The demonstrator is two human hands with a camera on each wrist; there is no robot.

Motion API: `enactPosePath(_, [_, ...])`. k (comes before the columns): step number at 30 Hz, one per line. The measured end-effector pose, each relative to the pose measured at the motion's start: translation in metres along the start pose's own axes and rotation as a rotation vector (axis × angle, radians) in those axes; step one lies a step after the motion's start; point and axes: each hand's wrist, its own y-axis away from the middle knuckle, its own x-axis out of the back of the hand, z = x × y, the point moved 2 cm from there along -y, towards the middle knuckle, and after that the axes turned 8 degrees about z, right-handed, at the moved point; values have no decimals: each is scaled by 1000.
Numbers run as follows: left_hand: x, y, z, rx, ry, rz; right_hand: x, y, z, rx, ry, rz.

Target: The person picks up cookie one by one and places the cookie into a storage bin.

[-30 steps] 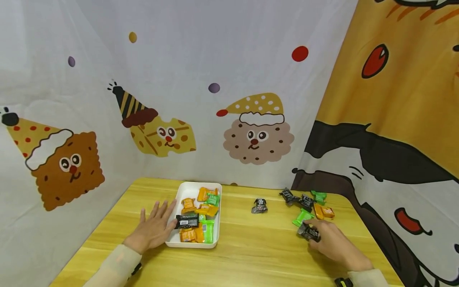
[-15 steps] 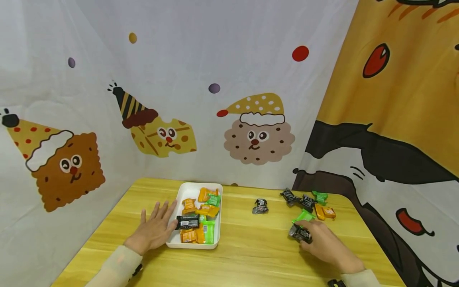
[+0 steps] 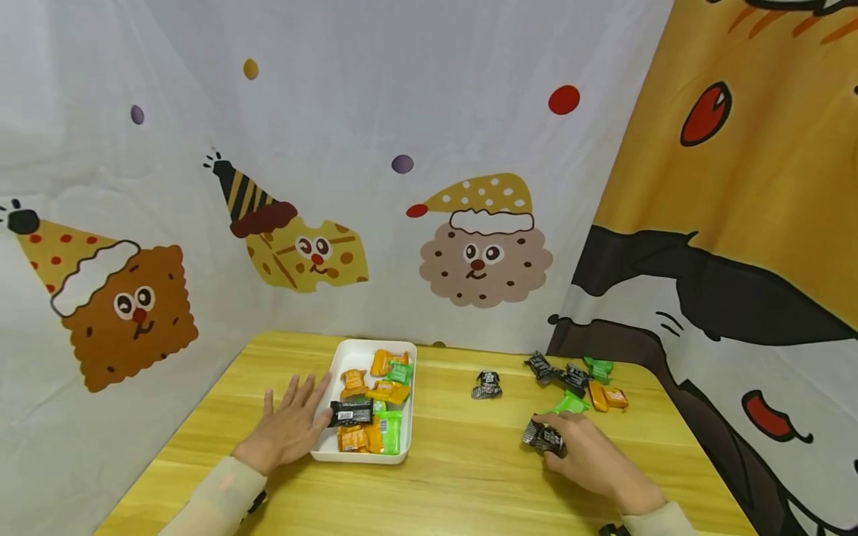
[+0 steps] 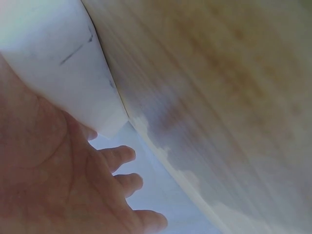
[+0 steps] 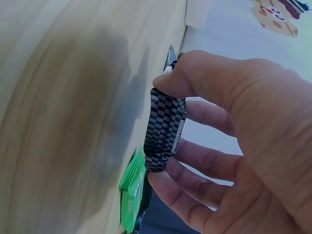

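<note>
My right hand [image 3: 585, 450] pinches a small black wrapped snack [image 3: 544, 438] between thumb and fingers, low over the table. Its wrapper shows a grey-and-black checked pattern [image 5: 165, 122] in the right wrist view. Just beyond the fingers lies a green wrapped snack [image 3: 572, 403]. My left hand [image 3: 287, 424] has its fingers spread along the left side of a white tray [image 3: 367, 459], the thumb over its rim. In the tray are orange packets [image 3: 352, 438], green packets [image 3: 391, 433] and a black one [image 3: 351, 412].
Black packets [image 3: 574, 378], a green one [image 3: 599, 368] and orange packets [image 3: 608, 397] lie at the table's back right. A lone black packet [image 3: 487, 384] sits right of the tray. A cartoon-printed curtain [image 3: 389, 305] hangs behind the wooden table [image 3: 462, 484].
My right hand has moved left with the black wrapped snack, away from the group at the right. My left hand has stayed at the tray.
</note>
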Motion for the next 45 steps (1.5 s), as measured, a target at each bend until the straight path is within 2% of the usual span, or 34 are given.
enactPosePath(5, [0,-1,0,-11,-16,13,-4,-3,-9,9,-18,-23])
enactPosePath(14, [1,-2,2,-20,-19,28,-7,-10,-28,124,-1,-7])
enactPosePath(31, [1,-1,4,-8,-14,21,-17,-25,-72,252,15,-7])
enactPosePath(45, [0,0,2,-15,-25,31,-31,-42,-112,316,26,-32])
